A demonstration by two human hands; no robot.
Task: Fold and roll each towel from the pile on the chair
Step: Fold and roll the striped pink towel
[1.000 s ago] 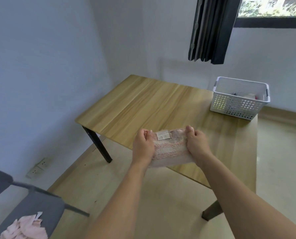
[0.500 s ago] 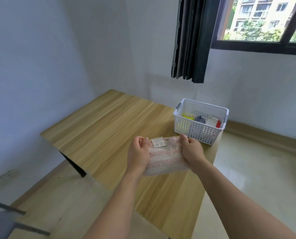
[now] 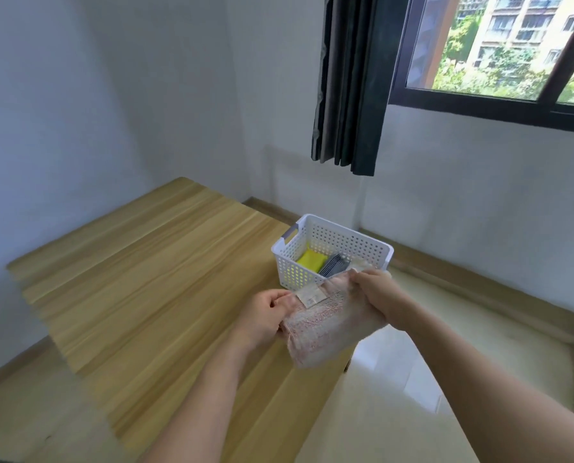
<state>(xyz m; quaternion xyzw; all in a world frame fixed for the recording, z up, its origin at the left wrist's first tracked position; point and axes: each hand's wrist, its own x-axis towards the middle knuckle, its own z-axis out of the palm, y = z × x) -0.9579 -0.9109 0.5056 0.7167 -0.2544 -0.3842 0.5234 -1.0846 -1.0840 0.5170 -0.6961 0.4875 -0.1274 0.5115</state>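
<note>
A rolled pale pink towel (image 3: 325,325) with a beige label on top is held in the air between both hands, just in front of a white perforated basket (image 3: 345,240). My left hand (image 3: 262,315) grips its left end, my right hand (image 3: 375,297) grips its right end near the basket's front rim. Inside the basket lie a yellow rolled towel (image 3: 310,261) and a grey one (image 3: 334,265). The chair and its pile are out of view.
The wooden table (image 3: 152,279) spreads to the left under my arms; the basket stands at its far right corner. Beyond the table's right edge is glossy floor (image 3: 446,362). A dark curtain (image 3: 349,78) and a window hang above on the wall.
The view swung right and away from the chair. Both hands carried the rolled towel right and forward, from the table's near edge up to the basket's front rim.
</note>
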